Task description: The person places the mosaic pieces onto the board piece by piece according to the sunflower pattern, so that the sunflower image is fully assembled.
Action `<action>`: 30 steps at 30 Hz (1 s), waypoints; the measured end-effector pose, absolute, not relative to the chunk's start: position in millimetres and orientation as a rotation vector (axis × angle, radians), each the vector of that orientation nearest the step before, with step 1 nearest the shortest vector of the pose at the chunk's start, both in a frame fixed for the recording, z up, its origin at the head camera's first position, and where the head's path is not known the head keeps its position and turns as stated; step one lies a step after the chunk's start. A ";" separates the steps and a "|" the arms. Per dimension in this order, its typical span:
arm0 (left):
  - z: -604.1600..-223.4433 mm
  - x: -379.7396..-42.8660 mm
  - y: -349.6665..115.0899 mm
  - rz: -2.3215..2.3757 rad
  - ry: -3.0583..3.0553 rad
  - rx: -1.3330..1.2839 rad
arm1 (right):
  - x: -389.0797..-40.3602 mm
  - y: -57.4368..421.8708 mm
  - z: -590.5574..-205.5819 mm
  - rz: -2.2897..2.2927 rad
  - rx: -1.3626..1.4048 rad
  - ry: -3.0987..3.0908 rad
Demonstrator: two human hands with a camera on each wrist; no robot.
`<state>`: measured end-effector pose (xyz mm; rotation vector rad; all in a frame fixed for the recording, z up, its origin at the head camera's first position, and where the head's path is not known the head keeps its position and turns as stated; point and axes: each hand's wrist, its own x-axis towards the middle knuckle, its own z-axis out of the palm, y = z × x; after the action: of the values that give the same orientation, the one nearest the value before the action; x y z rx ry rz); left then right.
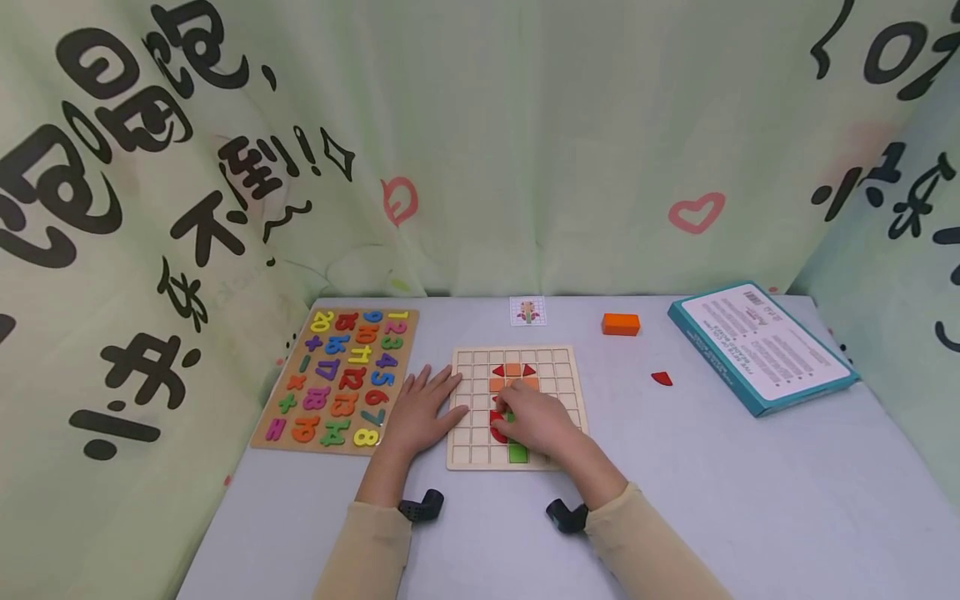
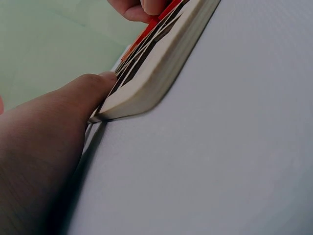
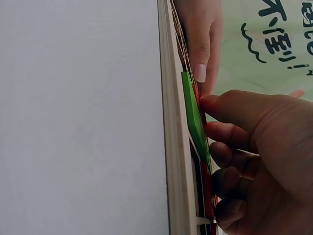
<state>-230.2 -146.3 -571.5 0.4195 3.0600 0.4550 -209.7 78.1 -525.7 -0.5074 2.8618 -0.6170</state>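
Observation:
A wooden grid board (image 1: pixel 467 450) lies at the table's middle, with orange squares (image 1: pixel 513 369), red pieces and a green square (image 1: pixel 518 453) set in its cells. My right hand (image 1: pixel 542 421) is over the board, fingers curled, with thumb and forefinger at a red piece (image 1: pixel 497 431). In the right wrist view the thumb and fingertips meet at red beside a green piece (image 3: pixel 194 115); the fingers partly hide it. My left hand (image 1: pixel 420 412) lies spread, its thumb touching the board's left edge. The left wrist view shows that thumb on the board's rim (image 2: pixel 146 93).
Left of the grid board lies a number board (image 1: pixel 258 435) with coloured numerals and signs. A small pattern card (image 1: pixel 528 311) sits behind it. To the right are an orange block stack (image 1: pixel 621 324), a loose red piece (image 1: pixel 662 378) and a teal box (image 1: pixel 765 350).

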 end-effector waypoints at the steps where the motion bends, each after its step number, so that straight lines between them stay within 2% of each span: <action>1: -572.1 -230.7 -146.5 0.443 3.064 0.421 | -209.9 77.9 -525.9 -0.615 -0.505 2.862; 12: -571.9 -231.0 -145.9 0.442 3.058 0.423 | -210.1 77.6 -525.8 -0.588 -0.514 2.869; 18: -571.4 -229.5 -145.8 0.464 3.051 0.416 | -209.3 84.4 -515.7 -0.720 -0.493 2.852; 24: -570.9 -229.8 -144.9 0.468 3.051 0.416 | -214.5 112.7 -503.2 -0.876 -0.466 2.845; 30: -568.2 -228.6 -145.5 0.479 3.046 0.406 | -223.6 157.3 -497.8 -0.878 -0.320 2.851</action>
<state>-228.6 -145.5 -568.2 0.4059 3.0462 0.4792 -223.6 157.3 -497.8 -0.3204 2.8514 -0.8775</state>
